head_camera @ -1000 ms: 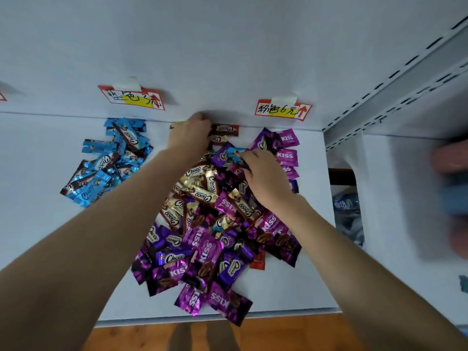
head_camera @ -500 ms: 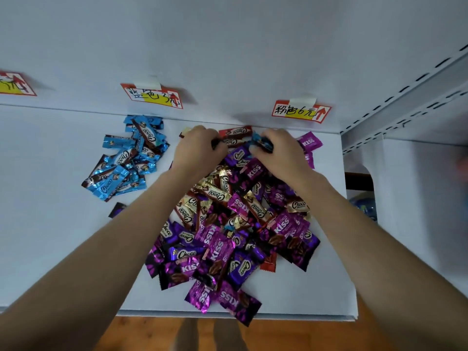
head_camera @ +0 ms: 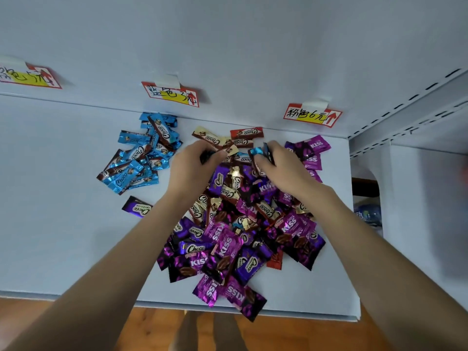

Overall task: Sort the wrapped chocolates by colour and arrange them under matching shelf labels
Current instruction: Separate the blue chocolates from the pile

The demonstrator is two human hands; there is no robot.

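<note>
Right hand (head_camera: 281,171) pinches a blue chocolate (head_camera: 258,151) at the far edge of the mixed pile (head_camera: 240,224) on the shelf (head_camera: 63,198). Left hand (head_camera: 192,168) is curled there; we cannot tell if it holds anything. We judge the pieces light, with slippery foil: pinch mid-body. Fingers hide its long axis. The blue pile (head_camera: 141,158) lies mostly diagonal.

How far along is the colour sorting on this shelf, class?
Done: a blue pile lies under the blue label, and a few pink chocolates sit under the pink label. In hand: the right hand pinches a blue chocolate; the left hand grips a dark wrapper. Left: the large mixed heap of purple, pink, gold and red is unsorted.
</note>
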